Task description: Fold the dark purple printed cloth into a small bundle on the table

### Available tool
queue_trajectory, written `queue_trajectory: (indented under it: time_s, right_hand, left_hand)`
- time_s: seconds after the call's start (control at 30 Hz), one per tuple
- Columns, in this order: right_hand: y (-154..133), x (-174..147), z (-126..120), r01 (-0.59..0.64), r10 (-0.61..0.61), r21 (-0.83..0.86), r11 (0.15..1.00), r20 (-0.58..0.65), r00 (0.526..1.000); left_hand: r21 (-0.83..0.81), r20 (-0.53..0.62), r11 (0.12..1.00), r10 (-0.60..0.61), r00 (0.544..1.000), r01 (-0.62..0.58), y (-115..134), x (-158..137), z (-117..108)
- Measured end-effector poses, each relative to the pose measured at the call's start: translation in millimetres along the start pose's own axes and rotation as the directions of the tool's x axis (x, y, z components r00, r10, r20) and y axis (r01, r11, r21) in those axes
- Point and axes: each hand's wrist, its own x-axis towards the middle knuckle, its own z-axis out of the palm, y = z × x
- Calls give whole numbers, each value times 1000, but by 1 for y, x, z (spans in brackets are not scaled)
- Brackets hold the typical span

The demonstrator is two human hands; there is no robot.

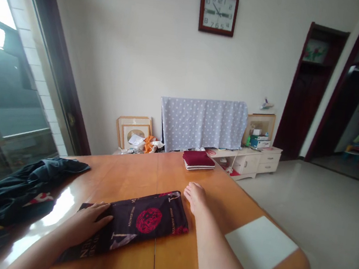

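Note:
A dark garment [168, 219] with a red round emblem and printed lettering lies folded into a long strip on the wooden table. My left hand [91, 222] rests flat on its left part, fingers stretched out and holding nothing. Just beyond the strip's right end is my right hand [195, 195], with its fingers extended over the tabletop; whether it touches the cloth I cannot tell. A stack of folded clothes [197, 160], dark red on top and striped beneath, sits near the table's far edge.
A loose pile of dark clothes [26, 193] lies at the table's left side. On the right, a pale sheet [260, 247] lies near the rounded corner of the wooden table [122, 166]. Beyond stands a white low cabinet [251, 164] beside a dotted cloth cover [202, 124].

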Motion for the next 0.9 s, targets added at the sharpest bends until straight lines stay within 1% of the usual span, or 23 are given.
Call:
queue_trajectory:
  time_s: [0.03,0.1,0.2,0.27,0.33,0.37,0.43,0.5,0.57,0.63,0.67,0.7,0.73,0.8,0.87,0.9]
  right_hand:
    - [-1,1,-1,-2,2,9,1000,-8,1000]
    - [-3,2,-2,-11,11,19,1000,-19,1000]
    - [-3,1,-2,-24,25,18,1000,-26,999]
    - [-2,1,-2,-30,30,11,999,-27,999]
    - [-2,0,-2,-33,33,2,999,-26,999]
    - [-2,0,-2,-33,33,-3,999,-24,999]
    - [-3,-1,-2,-31,31,-13,999,-18,999]
    - [-4,-2,-2,-28,27,-21,999,-10,1000]
    - [-5,-2,-1,-21,21,-27,999,-1,1000]
    - [-5,-2,-2,-12,12,-30,999,13,1000]
    - [-5,-2,-2,-7,7,-33,999,22,1000]
    - [-5,-2,-2,-2,3,-35,999,33,999]
    - [-5,-3,-2,3,-1,-39,999,45,999]
    - [-5,-4,-2,14,-10,-49,999,77,997]
    - [-4,-6,-1,29,-21,-62,998,114,993]
    - [-5,-7,-1,38,-29,-68,997,134,991]
  left_hand:
    - [1,-10,1000,10,1000,-10,9,1,-3]
    - [-22,-49,999,48,998,-49,38,3,-7]
    - [-117,-81,976,174,981,-182,101,3,-5]
    - [-137,-63,936,319,946,-325,145,1,3]
    - [-117,-56,899,418,907,-422,180,0,14]
    - [-88,-48,889,447,893,-450,193,-1,19]
    - [-35,-49,886,460,887,-462,211,0,28]
    - [-18,-50,890,454,889,-456,217,2,34]
    - [-69,-72,899,428,901,-432,216,4,36]
    - [-213,-137,907,342,930,-364,208,8,35]
    - [-319,-175,893,273,946,-317,203,10,34]
    - [-440,-206,857,195,959,-269,197,12,33]
    - [-565,-223,793,117,968,-226,191,13,31]
    - [-782,-209,602,-11,978,-160,180,16,28]
    - [-914,-153,392,-86,984,-108,171,16,26]
    - [-949,-123,304,-107,987,-85,168,16,26]
